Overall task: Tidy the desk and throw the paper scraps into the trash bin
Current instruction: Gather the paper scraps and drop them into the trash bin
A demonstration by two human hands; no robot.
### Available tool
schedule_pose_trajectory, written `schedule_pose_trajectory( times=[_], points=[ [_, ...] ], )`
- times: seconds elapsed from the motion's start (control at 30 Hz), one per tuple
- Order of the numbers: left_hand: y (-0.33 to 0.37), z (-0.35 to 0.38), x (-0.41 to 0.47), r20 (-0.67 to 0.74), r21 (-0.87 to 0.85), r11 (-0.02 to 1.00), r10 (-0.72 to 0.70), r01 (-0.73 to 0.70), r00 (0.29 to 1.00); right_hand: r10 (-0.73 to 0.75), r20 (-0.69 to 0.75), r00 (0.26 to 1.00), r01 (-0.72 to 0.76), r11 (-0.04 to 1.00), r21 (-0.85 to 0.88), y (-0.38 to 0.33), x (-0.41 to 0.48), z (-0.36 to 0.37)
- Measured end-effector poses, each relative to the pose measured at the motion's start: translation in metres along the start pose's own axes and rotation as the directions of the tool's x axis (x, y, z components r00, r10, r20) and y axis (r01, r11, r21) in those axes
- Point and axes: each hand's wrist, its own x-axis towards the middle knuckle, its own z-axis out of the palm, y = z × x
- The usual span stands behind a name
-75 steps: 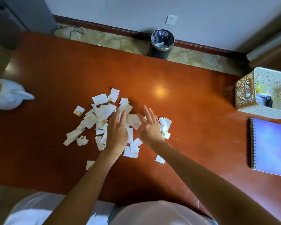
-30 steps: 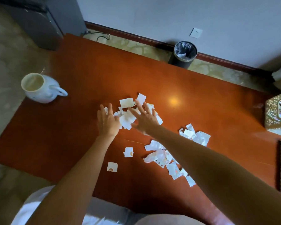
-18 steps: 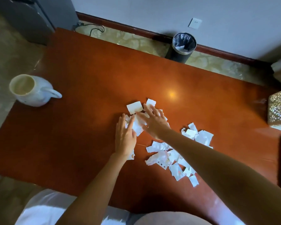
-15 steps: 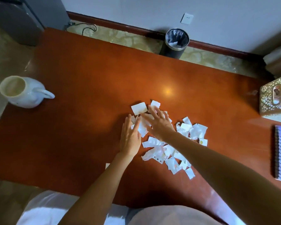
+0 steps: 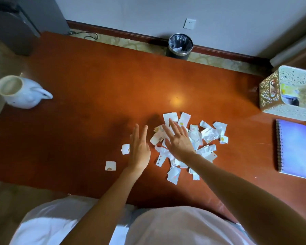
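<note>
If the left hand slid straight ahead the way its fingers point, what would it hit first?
Probably nothing: the left hand points across bare desk to its far edge. The pile of paper scraps lies to its right, the white jug well to its left.

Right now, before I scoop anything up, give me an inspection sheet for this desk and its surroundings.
Surface: red-brown desk, glossy, light glare near the middle.
Job's things: paper scraps heaped in one pile; two stray scraps apart on its left; trash bin on the floor past the desk's far edge, paper already inside.
Clutter: white jug at the left edge; perforated basket and spiral notebook on the right.
Hands: left hand open, beside the pile; right hand open, fingers spread over it; neither holds anything.
Cables: one cable on the floor beyond the far left corner.
Surroundings: wall socket above the bin; dark cabinet far left.
</note>
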Motion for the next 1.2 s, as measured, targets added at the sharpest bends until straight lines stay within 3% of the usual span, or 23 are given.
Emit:
schedule_pose_trajectory(
  times=[0.13, 0.23, 0.33, 0.43, 0.63, 0.83, 1.07, 1.2],
  points=[
    [-0.045, -0.019, -0.034, -0.179, 0.028, 0.992, -0.114, 0.121, 0.977, -0.215, 0.065, 0.974, 0.221, 0.970, -0.097, -0.042, -0.008, 0.017],
    [-0.071, -0.020, -0.062, -0.168, 0.024, 0.954, -0.291, 0.299, 0.942, -0.301, 0.148, 0.942, 0.321, 0.938, -0.129, -0.067, -0.017, 0.030],
    [-0.076, -0.012, -0.081, -0.100, 0.011, 0.949, -0.313, 0.315, 0.945, -0.355, 0.218, 0.909, 0.398, 0.896, -0.196, -0.072, -0.031, 0.048],
    [-0.074, -0.002, -0.082, -0.073, 0.031, 0.971, -0.236, 0.239, 0.969, -0.376, 0.249, 0.892, 0.431, 0.875, -0.219, -0.061, -0.040, 0.061],
    [-0.063, 0.013, -0.053, -0.051, 0.130, 0.991, -0.030, 0.036, 0.998, -0.249, 0.321, 0.914, 0.323, 0.924, -0.203, -0.023, -0.053, 0.049],
    [-0.037, 0.040, -0.057, 0.038, 0.165, 0.974, 0.148, -0.152, 0.988, -0.123, 0.273, 0.954, 0.216, 0.915, -0.341, 0.020, -0.066, 0.041],
    [0.019, 0.079, -0.070, 0.247, 0.145, 0.896, 0.377, -0.419, 0.893, -0.015, 0.089, 0.996, 0.047, 0.926, -0.376, 0.072, -0.092, 0.041],
    [0.039, 0.069, -0.058, 0.179, 0.097, 0.888, 0.429, -0.450, 0.886, -0.030, -0.107, 0.994, -0.006, 0.948, -0.319, 0.084, -0.091, 0.034]
  ],
)
